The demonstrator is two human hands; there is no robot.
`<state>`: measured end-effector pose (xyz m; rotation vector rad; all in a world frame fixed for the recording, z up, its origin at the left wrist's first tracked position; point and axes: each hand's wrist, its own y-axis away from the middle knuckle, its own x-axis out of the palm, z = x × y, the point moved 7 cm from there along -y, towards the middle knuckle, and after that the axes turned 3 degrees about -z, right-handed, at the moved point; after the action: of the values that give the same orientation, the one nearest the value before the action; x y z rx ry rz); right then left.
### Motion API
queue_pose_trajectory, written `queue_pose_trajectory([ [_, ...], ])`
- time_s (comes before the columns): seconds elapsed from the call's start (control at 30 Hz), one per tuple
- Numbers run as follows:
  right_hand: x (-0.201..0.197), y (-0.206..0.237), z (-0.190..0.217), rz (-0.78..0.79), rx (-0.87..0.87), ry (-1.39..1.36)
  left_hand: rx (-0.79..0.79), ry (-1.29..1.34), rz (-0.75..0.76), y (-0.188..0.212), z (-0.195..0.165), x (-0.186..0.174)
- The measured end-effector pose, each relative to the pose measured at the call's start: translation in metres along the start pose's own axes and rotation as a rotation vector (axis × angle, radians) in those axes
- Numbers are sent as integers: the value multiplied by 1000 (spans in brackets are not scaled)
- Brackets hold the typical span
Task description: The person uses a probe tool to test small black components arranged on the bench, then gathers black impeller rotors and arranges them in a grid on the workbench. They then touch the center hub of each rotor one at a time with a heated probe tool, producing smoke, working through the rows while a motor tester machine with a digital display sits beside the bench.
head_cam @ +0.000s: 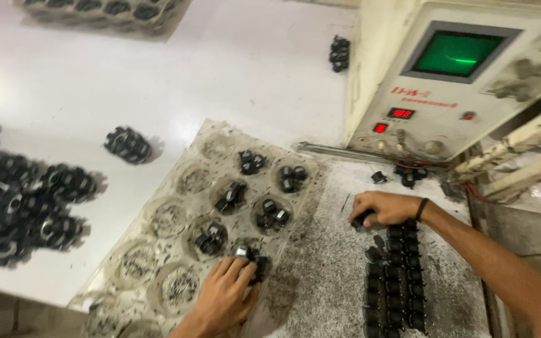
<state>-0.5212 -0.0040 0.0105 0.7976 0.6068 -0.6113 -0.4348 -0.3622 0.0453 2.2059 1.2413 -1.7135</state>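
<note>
One head-worn camera looks steeply down, close over the speckled workbench [339, 275].

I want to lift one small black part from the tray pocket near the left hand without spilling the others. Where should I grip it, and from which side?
Probably from above. The tray pockets are shallow round cups, open only upward, and the black parts lie loose in small clusters. Pinch one part by its outer sides with fingertips, as the left hand does at the near pocket. Finer shape is too small to tell.

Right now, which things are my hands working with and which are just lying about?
In hand:
left hand in the clear pocketed tray
right hand on a small black part
rows of black parts

Lying about:
ring-shaped clusters
test box with green screen
</note>
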Motion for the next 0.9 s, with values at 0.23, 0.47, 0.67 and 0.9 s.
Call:
queue_pose_trajectory([
  [0.23, -75, -170, 160, -521, -248, 31, 188, 174, 270, -21, -77, 90],
  [0.47, -84, -245, 224, -752, -385, 199, 414, 51, 110, -36, -154, 205],
  [0.67, -22, -94, 106, -26, -112, 218, 541, 93, 135, -22, -160, 224],
  [0.9, 81, 65, 52, 249, -169, 62, 532, 90, 120, -45, -176, 214],
])
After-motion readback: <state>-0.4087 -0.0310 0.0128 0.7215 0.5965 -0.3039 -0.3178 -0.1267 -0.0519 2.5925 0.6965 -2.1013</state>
